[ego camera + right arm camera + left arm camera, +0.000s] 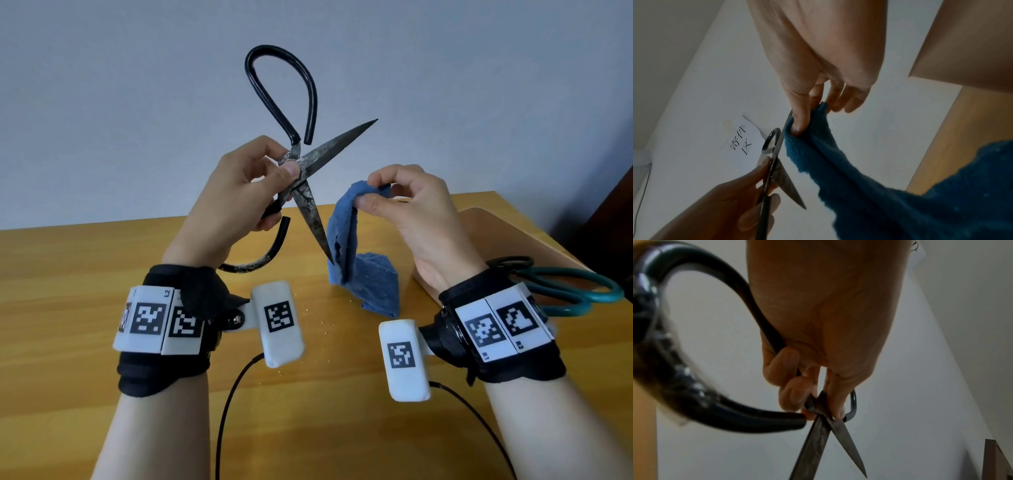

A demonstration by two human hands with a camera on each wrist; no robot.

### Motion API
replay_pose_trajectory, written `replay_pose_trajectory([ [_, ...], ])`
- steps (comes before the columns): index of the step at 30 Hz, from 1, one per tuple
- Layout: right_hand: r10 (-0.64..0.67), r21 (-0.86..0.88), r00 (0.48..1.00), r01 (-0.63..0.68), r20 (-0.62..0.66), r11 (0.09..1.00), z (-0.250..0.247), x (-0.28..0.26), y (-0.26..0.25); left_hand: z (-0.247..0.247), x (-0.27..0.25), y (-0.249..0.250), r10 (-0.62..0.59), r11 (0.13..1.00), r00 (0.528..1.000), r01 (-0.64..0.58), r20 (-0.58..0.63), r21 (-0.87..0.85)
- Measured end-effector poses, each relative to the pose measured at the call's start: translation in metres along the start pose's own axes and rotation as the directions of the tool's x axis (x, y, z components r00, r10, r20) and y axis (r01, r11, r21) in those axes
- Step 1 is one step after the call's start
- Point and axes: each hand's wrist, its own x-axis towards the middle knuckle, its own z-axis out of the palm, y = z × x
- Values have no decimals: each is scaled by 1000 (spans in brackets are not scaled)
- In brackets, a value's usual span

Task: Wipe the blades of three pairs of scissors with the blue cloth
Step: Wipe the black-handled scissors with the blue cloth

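Note:
Large old scissors (pixel 310 205) with dark tarnished blades and black loop handles are held up above the table, blades spread wide. My left hand (pixel 239 192) grips them at the pivot, thumb on the joint; the left wrist view shows the same scissors (pixel 818 439) crossed below the fingers (pixel 783 369). My right hand (pixel 400 202) pinches the top of the blue cloth (pixel 359 270), which hangs down to the table just right of the lower blade's tip. In the right wrist view the cloth (pixel 879 186) hangs beside the blade (pixel 785 181).
Teal-handled scissors (pixel 575 291) and a black-handled pair (pixel 507 263) lie on a pale board (pixel 507 233) at the right, partly hidden behind my right wrist. Small crumbs dot the wooden table (pixel 68 267). A grey wall stands behind. Black cables run toward the front edge.

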Motion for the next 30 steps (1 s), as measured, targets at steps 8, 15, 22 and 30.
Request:
replay_pose_trajectory([
  [8, -4, 345, 999, -14, 51, 939, 6, 0, -3, 12, 1, 2, 38, 999, 998, -40, 55, 32],
  [15, 166, 549, 976, -218, 142, 807, 13, -5, -4, 32, 3, 7, 110, 988, 989, -120, 104, 93],
  [22, 153, 570, 980, -197, 126, 798, 5, -2, -7, 35, 4, 5, 112, 988, 987, -123, 116, 89],
  [30, 185, 547, 980, -193, 70, 815, 8, -3, -7, 36, 4, 3, 89, 989, 987, -104, 134, 106],
])
